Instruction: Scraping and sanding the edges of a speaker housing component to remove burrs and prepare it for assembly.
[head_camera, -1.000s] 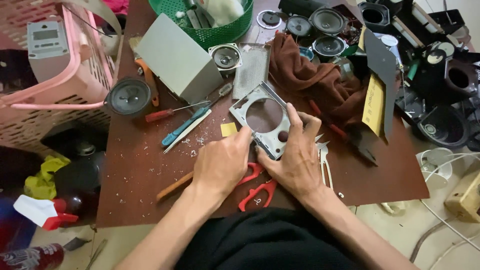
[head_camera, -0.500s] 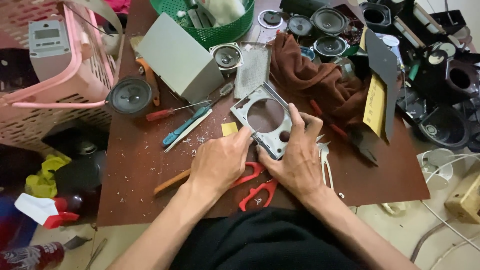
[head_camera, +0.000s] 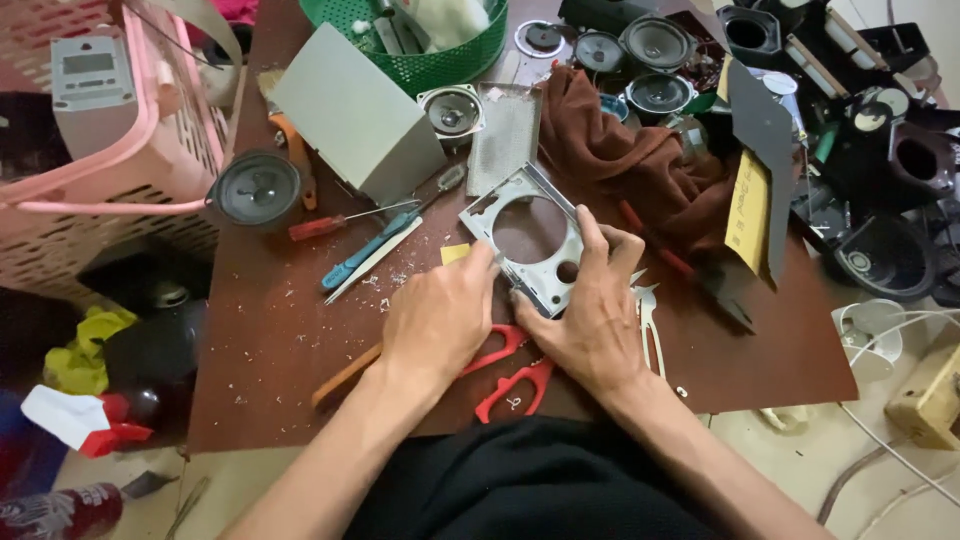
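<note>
Near frame centre, on the brown table (head_camera: 280, 330): left hand (head_camera: 437, 322) curled, fingertips pinching the lower left edge of a grey metal speaker frame (head_camera: 527, 240) with a round cutout. Right hand (head_camera: 592, 322) closed on the frame's lower right edge, index finger stretched up along its side. Below the hands, red-handled pliers (head_camera: 512, 372) lying flat, partly covered. Right of centre, a yellow rectangular label (head_camera: 748, 212) on a dark angled panel, beside a brown cloth (head_camera: 628, 160). Just left of the frame, a small yellow paper scrap (head_camera: 455, 253) and a blue-handled screwdriver (head_camera: 375, 252). Upper left, a grey box (head_camera: 355, 110) beside a pink basket (head_camera: 110, 150); top centre, a green basket (head_camera: 440, 55).
</note>
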